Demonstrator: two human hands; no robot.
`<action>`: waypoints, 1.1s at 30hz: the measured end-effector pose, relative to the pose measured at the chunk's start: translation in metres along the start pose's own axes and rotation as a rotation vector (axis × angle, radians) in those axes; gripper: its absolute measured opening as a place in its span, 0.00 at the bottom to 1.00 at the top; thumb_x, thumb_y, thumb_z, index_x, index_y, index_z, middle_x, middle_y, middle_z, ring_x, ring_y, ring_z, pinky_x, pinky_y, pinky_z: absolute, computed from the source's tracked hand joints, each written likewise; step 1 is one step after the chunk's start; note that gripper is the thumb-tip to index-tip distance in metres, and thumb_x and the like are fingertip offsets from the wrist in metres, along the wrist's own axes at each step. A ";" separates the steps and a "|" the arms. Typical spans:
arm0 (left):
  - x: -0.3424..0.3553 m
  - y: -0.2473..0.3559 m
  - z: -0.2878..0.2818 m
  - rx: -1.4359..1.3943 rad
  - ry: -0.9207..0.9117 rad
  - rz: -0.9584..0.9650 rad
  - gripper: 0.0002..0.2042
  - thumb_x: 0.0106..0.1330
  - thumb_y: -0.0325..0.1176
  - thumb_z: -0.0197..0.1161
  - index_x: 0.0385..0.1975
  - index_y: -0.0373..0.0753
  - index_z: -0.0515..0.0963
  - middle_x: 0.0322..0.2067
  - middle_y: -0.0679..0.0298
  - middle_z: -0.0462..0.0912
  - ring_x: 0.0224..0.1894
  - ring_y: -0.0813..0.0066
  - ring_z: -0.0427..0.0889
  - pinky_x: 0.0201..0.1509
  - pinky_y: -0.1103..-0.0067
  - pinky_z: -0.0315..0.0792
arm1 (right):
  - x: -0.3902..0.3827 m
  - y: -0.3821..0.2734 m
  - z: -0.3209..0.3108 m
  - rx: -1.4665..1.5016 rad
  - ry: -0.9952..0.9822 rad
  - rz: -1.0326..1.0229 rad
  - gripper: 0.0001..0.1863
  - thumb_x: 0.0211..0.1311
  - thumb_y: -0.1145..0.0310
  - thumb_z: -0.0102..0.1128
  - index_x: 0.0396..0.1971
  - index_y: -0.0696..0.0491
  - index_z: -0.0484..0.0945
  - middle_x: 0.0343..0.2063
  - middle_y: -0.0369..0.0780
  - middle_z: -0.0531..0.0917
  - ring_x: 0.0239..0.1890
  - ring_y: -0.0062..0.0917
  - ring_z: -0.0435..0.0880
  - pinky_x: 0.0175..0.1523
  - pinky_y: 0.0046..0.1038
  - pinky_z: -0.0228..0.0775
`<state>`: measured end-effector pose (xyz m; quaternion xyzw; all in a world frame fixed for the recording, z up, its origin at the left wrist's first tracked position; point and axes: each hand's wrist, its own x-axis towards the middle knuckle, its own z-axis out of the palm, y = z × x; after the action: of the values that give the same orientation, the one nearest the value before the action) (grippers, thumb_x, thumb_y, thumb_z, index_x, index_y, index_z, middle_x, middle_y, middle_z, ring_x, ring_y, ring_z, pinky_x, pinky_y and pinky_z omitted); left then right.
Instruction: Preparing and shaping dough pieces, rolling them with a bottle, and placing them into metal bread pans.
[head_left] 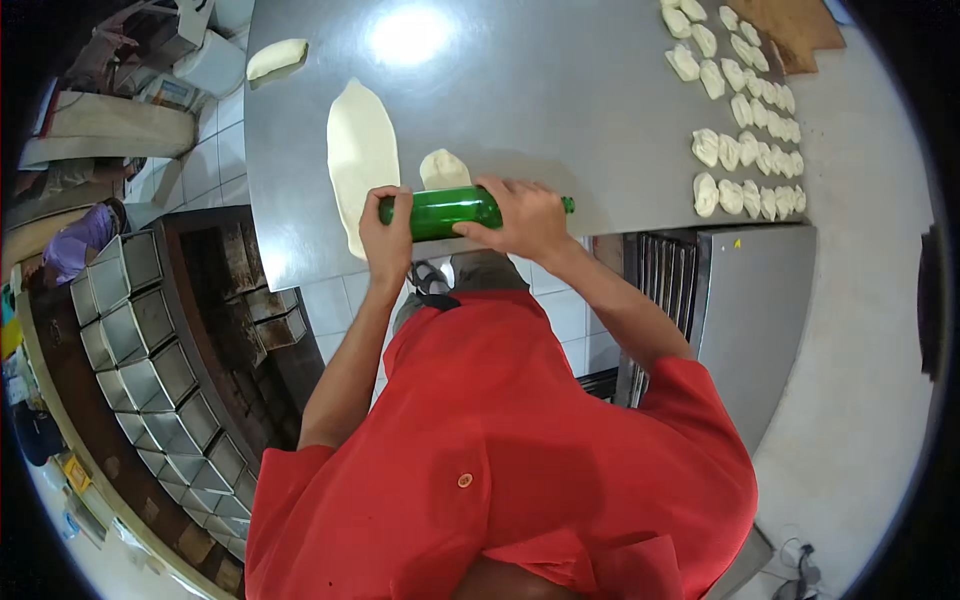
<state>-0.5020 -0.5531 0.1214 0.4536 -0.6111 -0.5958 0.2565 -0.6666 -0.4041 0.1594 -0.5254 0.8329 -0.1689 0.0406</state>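
Note:
A green glass bottle lies sideways in both hands at the near edge of the steel table. My left hand grips its left end, and my right hand is wrapped round its right part, with the neck poking out past my fingers. Just beyond the bottle is a small pale dough piece, its near part hidden by the bottle. A long flattened dough sheet lies to the left, beside my left hand. A short rolled dough piece sits at the far left.
Several rows of shaped dough line the table's right side, near a wooden board. A metal rack stands below right. Stacked metal pans fill shelving at left, where another person in purple is visible.

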 end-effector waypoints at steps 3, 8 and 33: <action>0.045 -0.009 0.030 0.386 0.103 0.251 0.12 0.70 0.38 0.65 0.35 0.33 0.83 0.33 0.57 0.85 0.39 0.63 0.80 0.47 0.71 0.74 | 0.048 0.040 0.043 -0.023 -0.117 0.089 0.35 0.60 0.30 0.60 0.38 0.53 0.84 0.24 0.44 0.88 0.23 0.47 0.83 0.31 0.42 0.77; 0.146 0.026 0.058 0.503 0.232 0.105 0.21 0.67 0.51 0.67 0.33 0.36 0.89 0.27 0.59 0.88 0.28 0.62 0.81 0.39 0.71 0.76 | 0.164 0.077 0.037 0.144 -0.619 0.367 0.48 0.65 0.25 0.38 0.35 0.59 0.89 0.31 0.48 0.90 0.33 0.49 0.85 0.45 0.46 0.76; 0.151 0.033 0.050 0.837 -0.596 0.291 0.16 0.65 0.45 0.70 0.44 0.41 0.89 0.36 0.63 0.90 0.37 0.65 0.85 0.46 0.74 0.78 | 0.040 0.078 0.048 0.098 -0.182 -0.151 0.33 0.64 0.41 0.64 0.58 0.49 0.71 0.39 0.39 0.88 0.33 0.39 0.88 0.36 0.39 0.77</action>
<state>-0.6222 -0.6623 0.1108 0.2389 -0.8994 -0.3625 -0.0511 -0.7400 -0.4202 0.0937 -0.5972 0.7746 -0.1635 0.1286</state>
